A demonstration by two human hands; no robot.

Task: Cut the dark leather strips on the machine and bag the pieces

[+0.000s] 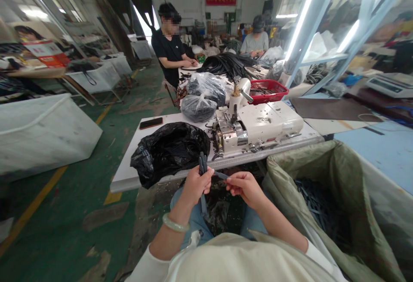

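Over the lap, left hand (196, 186) clamps a bundle of dark rubbery strips (202, 174); right hand (245, 188) pinches the end of one strip (220, 175). Both grips closed, below the white table (125, 179) edge. Olive woven sack (309, 166) sits right, holding similar strips (318, 206).

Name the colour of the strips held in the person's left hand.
Dark blue-grey; the head view shows the strips in the left hand.

Matt dark strips (202, 163), glossy black plastic bag (167, 153)
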